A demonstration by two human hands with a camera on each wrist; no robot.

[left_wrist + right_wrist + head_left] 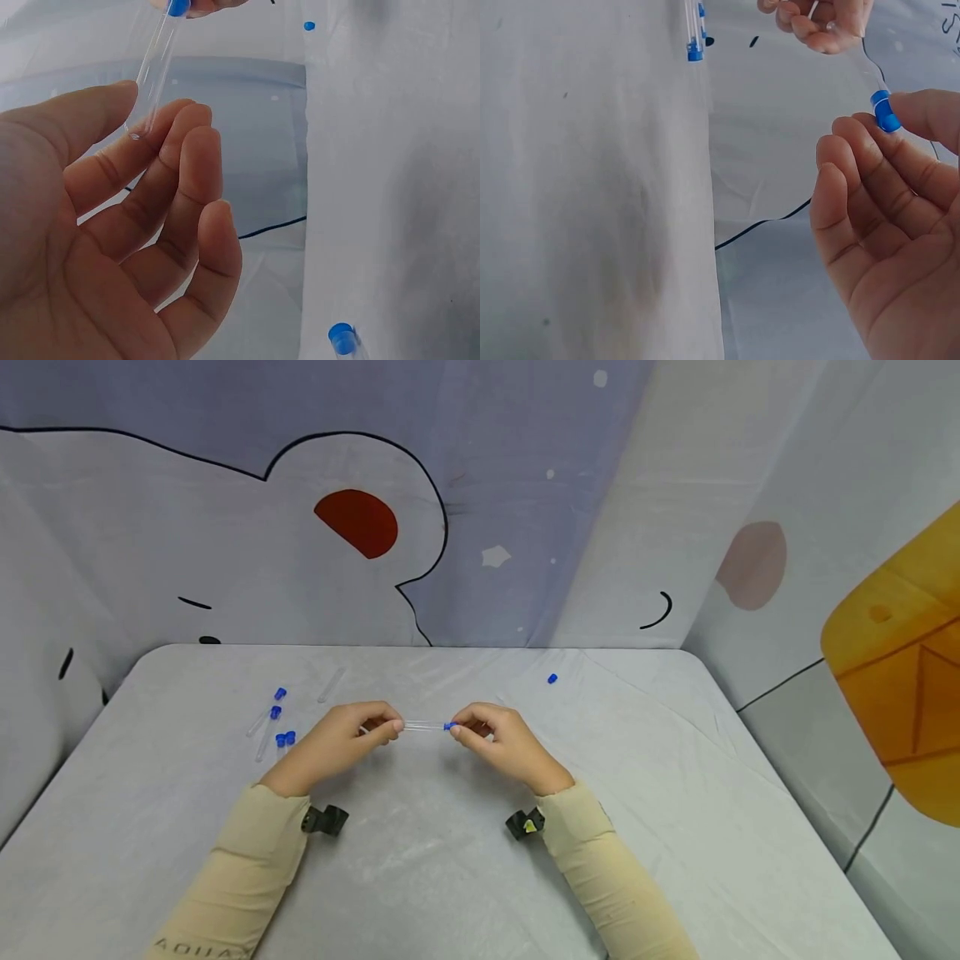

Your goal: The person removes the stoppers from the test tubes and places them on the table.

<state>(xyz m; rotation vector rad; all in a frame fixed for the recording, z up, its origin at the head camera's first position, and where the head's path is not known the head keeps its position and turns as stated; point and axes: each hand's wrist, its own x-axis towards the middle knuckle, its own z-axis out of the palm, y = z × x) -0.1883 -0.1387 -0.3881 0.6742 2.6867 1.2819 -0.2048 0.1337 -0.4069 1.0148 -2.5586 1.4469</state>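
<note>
Test tube (424, 726): clear, slim and straight; it hangs level above the table (450, 877), spanning the gap between the two hands.
Left hand (348, 735): pinches the tube's bare end between thumb and fingertips; the other fingers curve loosely beside it, off the tube.
Right hand (504, 739): pinches the blue cap (885, 112) at the opposite end between thumb and fingertips; the hands stand apart, joined only by the tube and cap.
Cap fit: the cap sits at the tube's mouth; whether it is fully seated cannot be told.
Weight: probably very light, as the tube looks thin-walled and nothing can be made out inside it.
Stiffness: the wall looks rigid, likely to crack or snap rather than bend; glass or plastic cannot be told.
Slip: the smooth, round wall would likely slide or roll between dry fingertips; the cap seems to offer a surer grip.
Best hold: a gentle pinch on the body and another round the cap, both in line with the tube so that no sideways load falls on the wall.
Nearby: four capped tubes (275, 712) lie left of the left hand, an uncapped tube (331, 685) beyond it, and a loose cap (552, 678) toward the far right.
</note>
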